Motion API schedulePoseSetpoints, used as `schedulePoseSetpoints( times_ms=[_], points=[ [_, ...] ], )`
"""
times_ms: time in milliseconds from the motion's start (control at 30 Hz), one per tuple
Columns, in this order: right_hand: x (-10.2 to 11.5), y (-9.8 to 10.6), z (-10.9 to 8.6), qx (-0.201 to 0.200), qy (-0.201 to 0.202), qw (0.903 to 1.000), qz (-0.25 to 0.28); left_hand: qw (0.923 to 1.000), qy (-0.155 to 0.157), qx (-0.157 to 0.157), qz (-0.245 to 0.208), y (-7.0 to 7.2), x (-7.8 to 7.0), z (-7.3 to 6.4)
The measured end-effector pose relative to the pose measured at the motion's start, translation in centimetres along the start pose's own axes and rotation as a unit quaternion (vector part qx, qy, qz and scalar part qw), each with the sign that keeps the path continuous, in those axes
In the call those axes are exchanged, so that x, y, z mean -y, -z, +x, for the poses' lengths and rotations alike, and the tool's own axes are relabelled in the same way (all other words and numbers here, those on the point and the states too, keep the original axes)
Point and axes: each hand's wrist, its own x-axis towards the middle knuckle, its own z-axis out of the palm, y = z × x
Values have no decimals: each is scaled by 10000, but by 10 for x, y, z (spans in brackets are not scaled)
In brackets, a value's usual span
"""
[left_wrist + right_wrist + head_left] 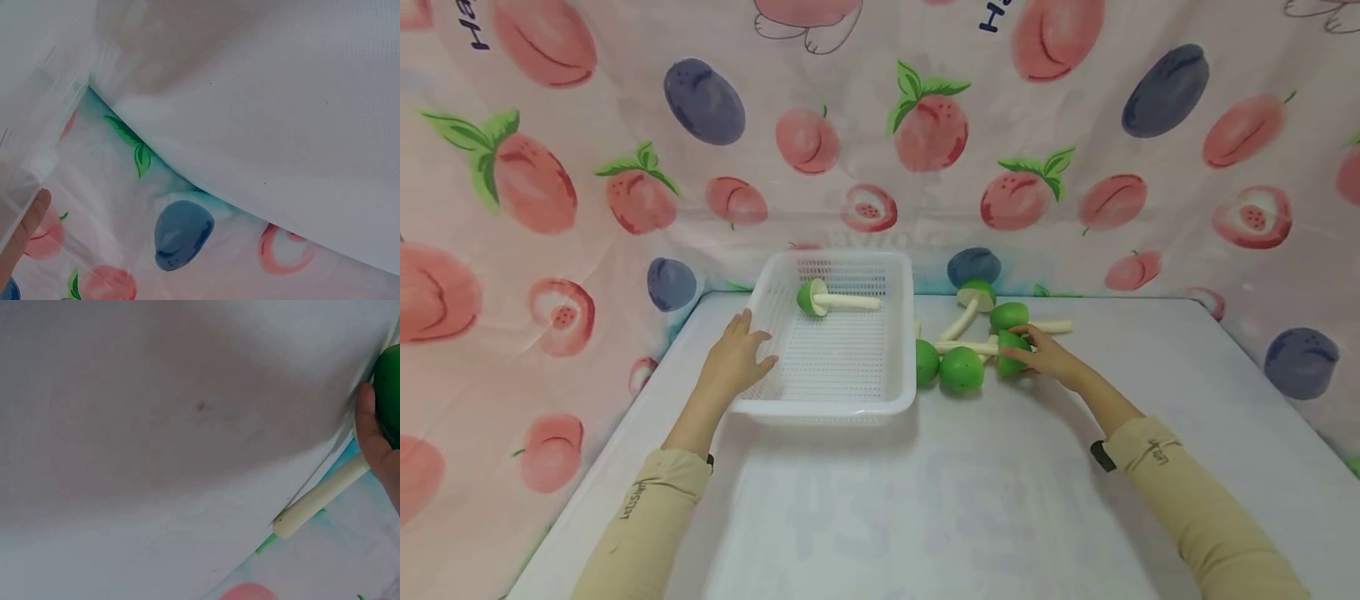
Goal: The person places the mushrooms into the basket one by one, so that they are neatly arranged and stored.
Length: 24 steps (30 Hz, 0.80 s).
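A white plastic basket [827, 408] sits left of centre, with one green-capped toy mushroom [850, 302] lying inside. My left hand [730, 354] is at the basket's left rim, its fingers spread; in the left wrist view one finger [31, 215] lies along the wall. To the basket's right, several more toy mushrooms with green caps and pale stems lie in a pile, including a round cap [962, 371] in front. At the pile's right side my right hand [1041, 354] grips a mushroom by its green cap [1011, 354], also partly seen in the right wrist view.
Behind the gripped cap lies another mushroom, its pale stem [322, 497] pointing right. One mushroom [976, 296] leans at the back by the fruit-printed curtain [865, 100]. The white table [962, 500] extends toward me and to the right.
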Motion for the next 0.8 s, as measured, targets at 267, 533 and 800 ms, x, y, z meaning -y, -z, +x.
schedulePoseSetpoints(
  times_ms=[267,533,800],
  points=[
    [11,-2,2,-226,-526,9982,195,10000,8,22,10,-2,0,0],
    [20,-2,1,-452,-543,9974,119,10000,9,35,40,-2,2,-1],
    [27,3,-5,-565,-435,9972,221,10000,10,11,44,1,0,-1]
  ],
)
